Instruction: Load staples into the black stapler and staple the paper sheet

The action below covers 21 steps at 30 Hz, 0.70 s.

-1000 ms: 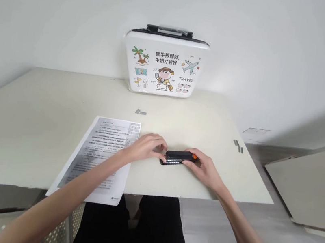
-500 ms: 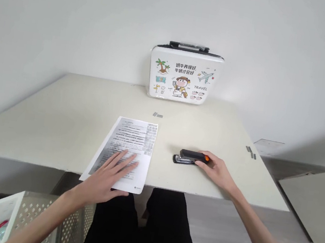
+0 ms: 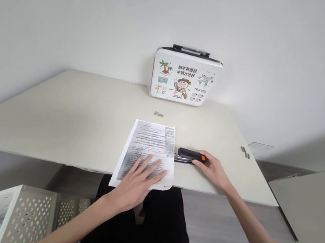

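Observation:
Printed paper (image 3: 151, 144) lies on the table near its front edge, its lower end jutting past the edge. Whether it is one sheet or more I cannot tell. My left hand (image 3: 137, 179) rests on its lower part, palm down with fingers spread. A black stapler (image 3: 189, 154) with an orange spot at its rear lies to the right, its front pointing left. The paper's right edge meets the stapler's front and covers the tip of its base. My right hand (image 3: 212, 168) grips the stapler's rear end between thumb and fingers.
A white case (image 3: 182, 94) with cartoon prints stands against the wall at the back of the table (image 3: 57, 121). Grey marks (image 3: 158, 114) show mid-table, with more grey strips (image 3: 245, 152) at the right. A white perforated basket (image 3: 30, 215) stands lower left, holding red items.
My left hand has slid the paper to the right, up to the stapler's front. My right hand keeps its grip on the stapler. The camera view has shifted slightly.

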Tool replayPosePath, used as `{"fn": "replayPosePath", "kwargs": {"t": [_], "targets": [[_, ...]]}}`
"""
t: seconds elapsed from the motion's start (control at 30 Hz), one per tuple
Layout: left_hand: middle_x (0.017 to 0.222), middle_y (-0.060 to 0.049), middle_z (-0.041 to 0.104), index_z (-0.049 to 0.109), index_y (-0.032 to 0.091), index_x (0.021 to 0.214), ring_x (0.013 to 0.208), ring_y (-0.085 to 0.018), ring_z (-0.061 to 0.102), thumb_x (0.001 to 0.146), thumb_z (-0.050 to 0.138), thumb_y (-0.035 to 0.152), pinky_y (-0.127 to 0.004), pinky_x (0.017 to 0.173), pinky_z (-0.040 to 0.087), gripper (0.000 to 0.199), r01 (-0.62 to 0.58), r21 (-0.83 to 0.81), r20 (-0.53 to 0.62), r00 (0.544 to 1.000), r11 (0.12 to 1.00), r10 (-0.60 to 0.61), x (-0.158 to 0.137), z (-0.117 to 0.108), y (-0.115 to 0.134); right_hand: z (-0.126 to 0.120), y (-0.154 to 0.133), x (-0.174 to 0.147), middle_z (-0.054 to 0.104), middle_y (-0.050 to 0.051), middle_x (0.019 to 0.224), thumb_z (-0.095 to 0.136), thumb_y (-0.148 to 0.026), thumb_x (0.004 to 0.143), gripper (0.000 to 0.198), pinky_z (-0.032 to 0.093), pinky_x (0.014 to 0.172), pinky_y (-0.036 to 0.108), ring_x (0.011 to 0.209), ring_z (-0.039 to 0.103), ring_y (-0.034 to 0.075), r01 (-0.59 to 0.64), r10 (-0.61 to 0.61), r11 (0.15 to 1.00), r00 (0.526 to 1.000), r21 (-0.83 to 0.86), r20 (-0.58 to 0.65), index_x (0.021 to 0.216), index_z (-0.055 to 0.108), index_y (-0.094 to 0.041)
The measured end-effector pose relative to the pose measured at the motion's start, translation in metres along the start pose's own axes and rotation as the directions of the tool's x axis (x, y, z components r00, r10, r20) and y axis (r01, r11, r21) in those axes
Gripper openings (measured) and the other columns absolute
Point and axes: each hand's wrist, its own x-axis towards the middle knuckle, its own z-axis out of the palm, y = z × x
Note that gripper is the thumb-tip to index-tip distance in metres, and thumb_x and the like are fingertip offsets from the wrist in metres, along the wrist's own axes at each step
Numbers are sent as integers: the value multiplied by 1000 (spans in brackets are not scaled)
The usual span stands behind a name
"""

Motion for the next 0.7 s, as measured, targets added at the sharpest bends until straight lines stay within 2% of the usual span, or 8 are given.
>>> {"fn": "replayPosePath", "kwargs": {"t": [0.27, 0.3, 0.37, 0.43, 0.47, 0.5, 0.6, 0.7], "targets": [[178, -1, 15, 34, 33, 166, 163, -36, -1, 97, 51, 3, -65, 131, 16, 77, 27, -88, -2, 1000, 996, -27, 15, 7, 17, -14, -9, 5, 76, 6, 115, 66, -63, 94, 45, 56, 95, 41, 108, 70, 28, 24, -6, 983, 995, -183, 100, 121, 69, -27], [178, -1, 13, 33, 33, 166, 163, -37, -1, 101, 52, 9, -64, 131, 16, 72, 24, -111, 2, 1000, 994, -23, 15, 7, 17, -16, -13, 6, 76, 6, 117, 65, -63, 94, 46, 56, 96, 42, 108, 70, 28, 31, -6, 977, 993, -210, 119, 123, 69, -27], [178, -2, 10, 29, 34, 168, 163, -39, 0, 106, 59, 37, -64, 130, 20, 69, 0, -188, 19, 1000, 982, 3, 17, 2, 14, -20, -23, 7, 74, 7, 126, 61, -64, 96, 48, 56, 97, 44, 110, 70, 29, 33, 2, 972, 988, -232, 152, 128, 67, -28], [178, -3, 9, 23, 34, 170, 163, -41, 2, 97, 59, 71, -63, 129, 24, 89, -6, -279, 38, 999, 960, 18, 23, -5, 5, -20, -36, 9, 69, 8, 139, 54, -64, 100, 49, 56, 99, 45, 117, 68, 29, 5, 28, 973, 990, -229, 141, 134, 64, -30], [178, -4, 11, 21, 33, 171, 163, -40, 3, 92, 56, 81, -62, 130, 25, 98, 7, -313, 45, 999, 950, 7, 29, -8, -2, -19, -43, 12, 67, 8, 143, 49, -64, 103, 49, 55, 101, 45, 122, 66, 29, -18, 45, 974, 992, -227, 114, 135, 64, -31], [178, -4, 14, 21, 31, 171, 164, -38, 4, 91, 52, 85, -60, 131, 23, 101, 29, -332, 46, 999, 943, -15, 37, -11, -9, -15, -50, 15, 66, 8, 145, 44, -64, 104, 49, 53, 104, 46, 127, 64, 29, -38, 58, 973, 995, -229, 80, 135, 64, -31], [176, -3, 25, 28, 27, 169, 165, -30, 5, 101, 38, 79, -54, 135, 11, 86, 74, -311, 27, 997, 948, -69, 69, -11, -31, 1, -65, 30, 66, 8, 144, 35, -63, 107, 52, 45, 115, 48, 136, 59, 29, -47, 51, 964, 999, -261, 9, 134, 64, -28], [177, -5, 20, 29, 23, 169, 165, -32, 0, 102, 34, 78, -54, 134, 5, 86, 35, -264, 44, 999, 964, -24, 100, -1, -46, 19, -74, 48, 65, 8, 146, 29, -63, 108, 57, 39, 121, 49, 141, 55, 29, -21, 36, 951, 998, -308, 43, 133, 64, -27]]}}
